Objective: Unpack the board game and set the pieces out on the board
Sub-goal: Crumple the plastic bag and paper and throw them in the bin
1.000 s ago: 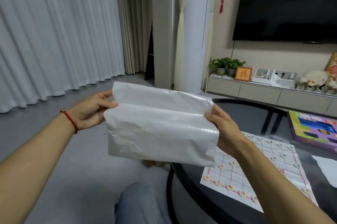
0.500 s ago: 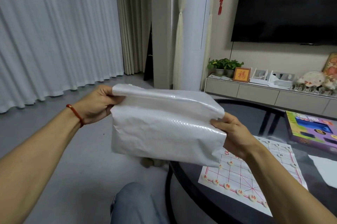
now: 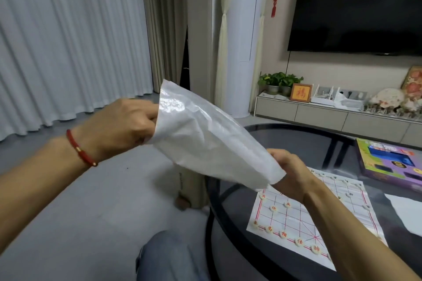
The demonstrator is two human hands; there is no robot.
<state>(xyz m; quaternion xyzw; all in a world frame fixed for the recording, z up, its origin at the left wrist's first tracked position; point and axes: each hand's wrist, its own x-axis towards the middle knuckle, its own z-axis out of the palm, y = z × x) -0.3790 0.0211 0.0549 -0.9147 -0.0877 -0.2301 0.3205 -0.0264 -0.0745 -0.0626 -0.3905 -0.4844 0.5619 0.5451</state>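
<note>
Since a moment before, both hands had tilted the white plastic bag (image 3: 205, 143) slantwise: right hand (image 3: 290, 173) gripping its low end above the board (image 3: 319, 219), left hand (image 3: 127, 125) pinching the raised end. Beyond the board lay the game box (image 3: 392, 162).

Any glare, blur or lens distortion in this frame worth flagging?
Head view: soft glare on the plastic bag near the left hand; right hand slightly smeared; wide-angle bending of the curtains at the left edge; red characters on the game pieces on the board stay legible; even indoor light.
</note>
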